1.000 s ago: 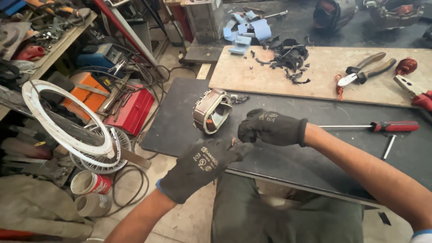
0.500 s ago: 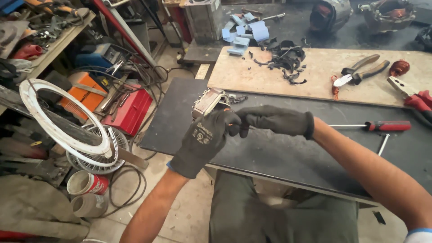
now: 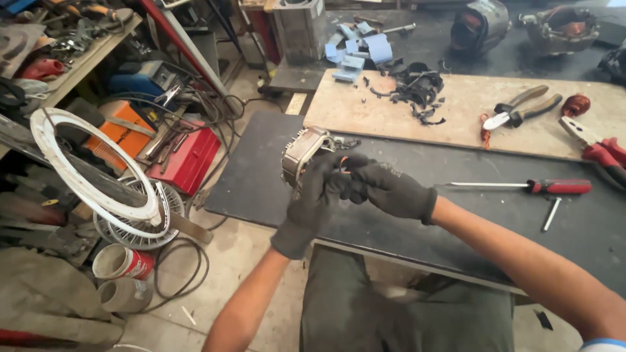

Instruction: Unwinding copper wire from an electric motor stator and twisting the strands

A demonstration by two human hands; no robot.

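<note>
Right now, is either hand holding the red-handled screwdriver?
No, the screwdriver lies on the dark bench, apart from both gloved hands: left hand and right hand meet by the stator.

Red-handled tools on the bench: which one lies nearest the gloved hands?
The red-handled screwdriver, lying flat on the dark bench just beyond the right hand; the red-handled cutters lie farther off at the right edge.

My left hand (image 3: pixel 313 202) and right hand (image 3: pixel 385 189) both wear dark grey knit work gloves with snug ribbed cuffs. My forearms are bare, and I wear dark olive trousers (image 3: pixel 404 313).
</note>
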